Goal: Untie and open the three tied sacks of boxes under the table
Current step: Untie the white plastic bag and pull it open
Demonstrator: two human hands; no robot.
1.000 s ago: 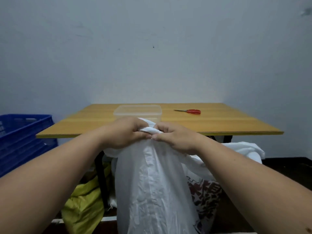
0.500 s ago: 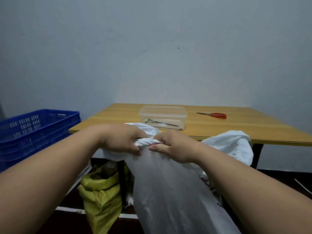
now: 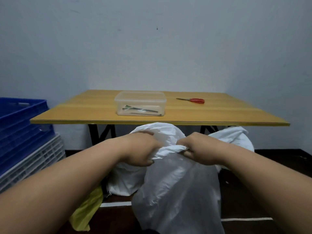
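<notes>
- Front white sack [image 3: 179,191] standing on the floor just before the desk [image 3: 219,114], long axis upright, gathered neck [image 3: 170,149] at the top running left to right between the two grips.
- Left hand [image 3: 141,149] clenched on the left end of the neck, right hand [image 3: 197,151] clenched on the right end; both equally near, touching the twisted plastic, sack body hanging straight below.
- Judged: loosening turns on pulling the two ends apart along that sideways axis, away from the middle.
- Two more white sacks behind, under the desk: one [image 3: 125,179] behind the left forearm, one [image 3: 234,137] beyond the right wrist; whether tied, cannot tell.
- Red scissors [image 3: 192,100] on the desk, well apart from both hands.
</notes>
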